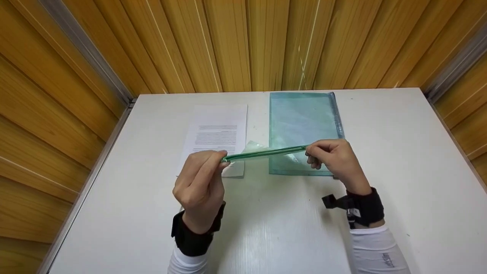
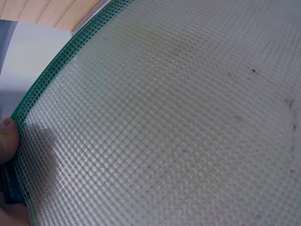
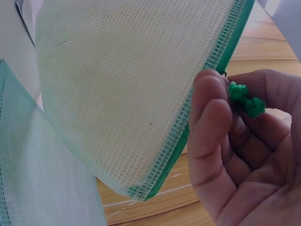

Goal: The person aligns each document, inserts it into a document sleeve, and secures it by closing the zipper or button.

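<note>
Your left hand (image 1: 199, 182) and right hand (image 1: 335, 161) pinch a green-edged pouch (image 1: 266, 153) above the worktop (image 1: 274, 232); blue pouch (image 1: 304, 118) at far edge

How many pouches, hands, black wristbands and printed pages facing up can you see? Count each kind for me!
Pouches: 2 (green-edged pouch, held; bluish pouch, lying flat)
Hands: 2 (left hand, right hand)
Black wristbands: 2 (left wristband, right wristband)
Printed page facing up: 1
Total: 7

The head view looks down from above; both wrist views share the green-edged pouch (image 2: 141, 117) close-up.
</note>
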`<control>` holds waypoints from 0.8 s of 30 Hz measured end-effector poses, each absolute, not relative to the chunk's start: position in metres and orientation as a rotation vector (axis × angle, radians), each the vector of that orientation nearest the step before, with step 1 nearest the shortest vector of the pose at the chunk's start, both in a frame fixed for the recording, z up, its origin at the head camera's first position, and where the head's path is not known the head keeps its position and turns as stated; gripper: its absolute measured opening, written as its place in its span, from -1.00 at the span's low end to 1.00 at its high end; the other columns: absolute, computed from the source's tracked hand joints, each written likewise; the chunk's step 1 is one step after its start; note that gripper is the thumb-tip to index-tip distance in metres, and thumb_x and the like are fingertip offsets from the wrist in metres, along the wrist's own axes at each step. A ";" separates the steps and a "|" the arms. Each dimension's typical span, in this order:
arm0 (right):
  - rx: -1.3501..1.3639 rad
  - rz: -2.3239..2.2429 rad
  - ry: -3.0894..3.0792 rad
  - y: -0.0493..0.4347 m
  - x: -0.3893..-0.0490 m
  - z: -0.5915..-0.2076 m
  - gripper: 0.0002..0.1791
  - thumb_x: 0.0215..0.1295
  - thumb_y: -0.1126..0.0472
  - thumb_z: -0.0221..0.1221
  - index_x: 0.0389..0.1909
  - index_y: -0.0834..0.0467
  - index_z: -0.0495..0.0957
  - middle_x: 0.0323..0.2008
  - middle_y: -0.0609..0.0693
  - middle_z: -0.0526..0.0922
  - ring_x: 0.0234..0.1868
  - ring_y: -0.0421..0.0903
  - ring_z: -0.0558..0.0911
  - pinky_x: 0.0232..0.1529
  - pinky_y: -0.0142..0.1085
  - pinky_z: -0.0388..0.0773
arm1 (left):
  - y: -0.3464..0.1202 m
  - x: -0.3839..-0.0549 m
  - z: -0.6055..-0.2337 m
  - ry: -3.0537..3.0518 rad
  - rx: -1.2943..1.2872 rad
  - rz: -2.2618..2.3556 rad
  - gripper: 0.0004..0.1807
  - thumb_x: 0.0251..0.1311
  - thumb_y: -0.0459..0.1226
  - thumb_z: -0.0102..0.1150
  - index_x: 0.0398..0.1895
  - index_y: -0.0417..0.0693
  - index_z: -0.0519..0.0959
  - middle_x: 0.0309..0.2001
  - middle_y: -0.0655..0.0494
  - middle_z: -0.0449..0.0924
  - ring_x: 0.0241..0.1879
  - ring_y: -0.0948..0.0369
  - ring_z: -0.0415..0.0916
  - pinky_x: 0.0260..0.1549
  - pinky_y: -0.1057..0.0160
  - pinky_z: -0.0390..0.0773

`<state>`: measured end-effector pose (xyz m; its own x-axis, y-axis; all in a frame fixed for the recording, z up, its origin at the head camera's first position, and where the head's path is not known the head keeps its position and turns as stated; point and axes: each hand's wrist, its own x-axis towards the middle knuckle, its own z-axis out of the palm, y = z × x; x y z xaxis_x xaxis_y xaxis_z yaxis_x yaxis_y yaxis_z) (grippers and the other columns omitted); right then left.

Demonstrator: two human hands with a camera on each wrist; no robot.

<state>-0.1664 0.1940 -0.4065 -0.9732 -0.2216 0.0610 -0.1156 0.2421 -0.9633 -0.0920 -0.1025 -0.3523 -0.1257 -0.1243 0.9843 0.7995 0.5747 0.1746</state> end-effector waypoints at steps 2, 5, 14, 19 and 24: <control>-0.338 -1.851 2.402 0.194 -0.167 -0.407 -0.76 0.55 0.30 0.24 -0.26 0.40 0.75 -0.48 -0.05 0.72 -0.47 -0.15 0.68 -0.36 -0.32 0.68 | -0.103 -0.092 -0.352 -1.500 -0.599 -0.878 -0.84 0.38 -0.40 0.36 -0.30 -0.40 0.75 -0.42 -0.13 0.71 -0.44 0.08 0.57 -0.37 0.23 0.67; -0.355 -1.850 2.395 0.195 -0.167 -0.407 -0.76 0.55 0.30 0.24 -0.26 0.40 0.75 -0.48 -0.06 0.72 -0.47 -0.15 0.68 -0.36 -0.33 0.68 | -0.103 -0.092 -0.352 -1.495 -0.597 -0.880 -0.84 0.39 -0.39 0.36 -0.30 -0.40 0.75 -0.43 -0.13 0.70 -0.44 0.09 0.57 -0.37 0.24 0.68; -0.335 -1.870 2.366 0.201 -0.173 -0.413 -0.74 0.56 0.28 0.24 -0.25 0.42 0.74 -0.47 -0.06 0.73 -0.46 -0.14 0.68 -0.36 -0.31 0.68 | -0.106 -0.092 -0.351 -1.465 -0.570 -0.884 -0.82 0.39 -0.39 0.36 -0.33 -0.39 0.74 -0.44 -0.13 0.69 -0.45 0.09 0.55 -0.38 0.26 0.66; -0.267 -1.874 2.373 0.207 -0.179 -0.421 -0.74 0.56 0.27 0.24 -0.25 0.41 0.74 -0.48 -0.07 0.73 -0.48 -0.14 0.69 -0.35 -0.31 0.68 | -0.109 -0.092 -0.350 -1.458 -0.536 -0.883 -0.80 0.40 -0.37 0.36 -0.34 -0.39 0.73 -0.45 -0.14 0.68 -0.46 0.08 0.55 -0.35 0.30 0.64; -0.236 -1.865 2.362 0.209 -0.182 -0.424 -0.74 0.56 0.25 0.25 -0.22 0.40 0.75 -0.47 -0.08 0.73 -0.48 -0.15 0.69 -0.35 -0.31 0.70 | -0.110 -0.093 -0.350 -1.459 -0.535 -0.888 -0.79 0.40 -0.36 0.36 -0.34 -0.39 0.73 -0.46 -0.14 0.67 -0.47 0.08 0.55 -0.37 0.29 0.63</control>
<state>-0.1817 0.2089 -0.4235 -0.9803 -0.1976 0.0001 -0.0460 0.2274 -0.9727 -0.0929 -0.1095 -0.3495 -0.1082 -0.1876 0.9763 0.7809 0.5916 0.2003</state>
